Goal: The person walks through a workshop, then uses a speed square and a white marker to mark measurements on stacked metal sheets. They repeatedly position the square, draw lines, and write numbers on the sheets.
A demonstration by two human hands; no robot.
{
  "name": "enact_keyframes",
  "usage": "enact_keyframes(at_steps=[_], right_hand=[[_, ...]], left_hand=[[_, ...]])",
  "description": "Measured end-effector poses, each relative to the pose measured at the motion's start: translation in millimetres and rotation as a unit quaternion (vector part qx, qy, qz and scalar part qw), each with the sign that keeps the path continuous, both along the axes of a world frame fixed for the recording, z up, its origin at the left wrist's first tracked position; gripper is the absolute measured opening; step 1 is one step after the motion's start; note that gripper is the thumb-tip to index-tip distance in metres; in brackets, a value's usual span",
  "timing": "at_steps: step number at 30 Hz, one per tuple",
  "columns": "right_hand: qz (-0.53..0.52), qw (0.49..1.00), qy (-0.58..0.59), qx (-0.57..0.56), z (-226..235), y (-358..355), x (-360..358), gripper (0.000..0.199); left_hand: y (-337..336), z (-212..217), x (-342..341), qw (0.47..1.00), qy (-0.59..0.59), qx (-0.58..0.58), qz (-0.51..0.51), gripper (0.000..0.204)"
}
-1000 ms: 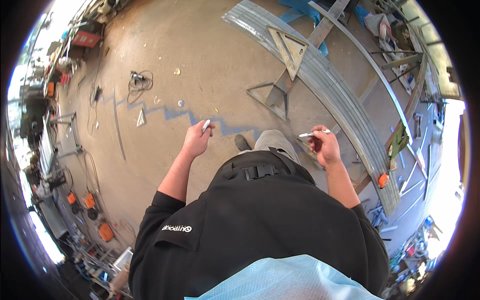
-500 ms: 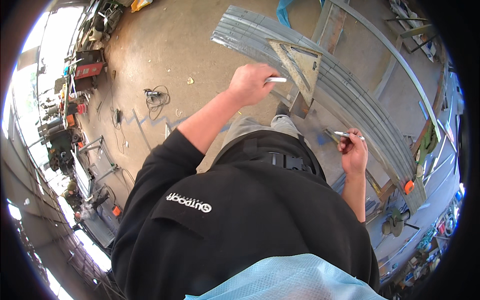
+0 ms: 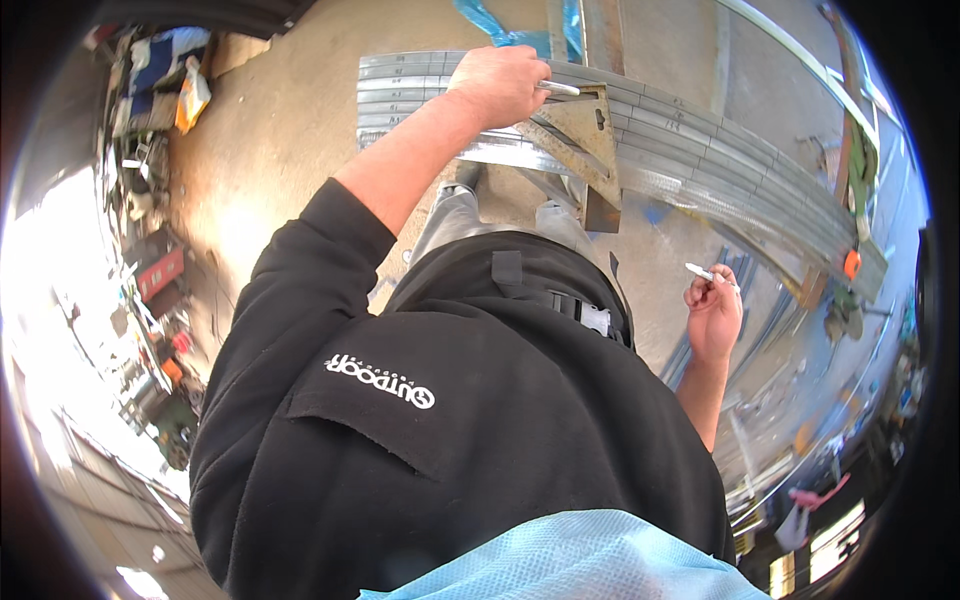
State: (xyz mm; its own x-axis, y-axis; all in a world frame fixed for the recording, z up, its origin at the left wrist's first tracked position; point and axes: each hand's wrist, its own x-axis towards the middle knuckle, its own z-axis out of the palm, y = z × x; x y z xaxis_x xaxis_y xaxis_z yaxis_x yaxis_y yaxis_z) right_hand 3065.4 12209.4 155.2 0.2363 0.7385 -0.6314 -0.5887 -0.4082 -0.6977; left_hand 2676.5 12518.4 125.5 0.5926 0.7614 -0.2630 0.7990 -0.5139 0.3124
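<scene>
My left hand [image 3: 497,85] is over the far-left part of a row of grey metal bars [image 3: 650,120] lying side by side. Its fingers are closed round a short white stick-shaped thing [image 3: 560,88], whose exact kind I cannot make out. Just right of that hand, a worn triangular metal square [image 3: 585,140] lies across the bars. Dark pencil-like lines and marks show on the bars. My right hand [image 3: 714,305], held lower and nearer my body, grips a white marker [image 3: 705,273] pointing up to the left.
An orange tape measure [image 3: 852,264] sits at the bars' right end. Blue plastic sheeting [image 3: 500,30] hangs beyond them. Tools and clutter line the left wall, with a red box [image 3: 160,275]. More metal lengths [image 3: 765,300] lie below on the right.
My left hand has moved up, from short of the bars to over them beside the triangular square. The view has turned and shifted. My right hand still holds the marker at about the same height.
</scene>
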Motion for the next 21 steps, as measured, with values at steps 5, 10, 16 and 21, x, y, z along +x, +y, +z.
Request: enact_keyframes(at_steps=[5, 10, 16, 21], right_hand=[[-0.096, 0.995, -0.023, -0.002, 4, -21, -83, 0.014], [-0.091, 0.996, -0.022, -0.002, 4, -44, -147, 0.014], [-0.086, 0.996, -0.022, -0.03, 0, -49, -182, 0.014], [-0.077, 0.997, -0.028, -0.013, 3, -26, -196, 0.016]], left_hand=[[10, -14, -6, 0.995, -0.045, -0.003, -0.085, 0.022], [19, 2, -32, 0.984, -0.126, 0.048, -0.118, 0.012], [14, 40, -146, 0.974, -0.185, 0.081, -0.101, 0.022], [-16, 41, -219, 0.98, -0.179, 0.061, -0.07, 0.019]])
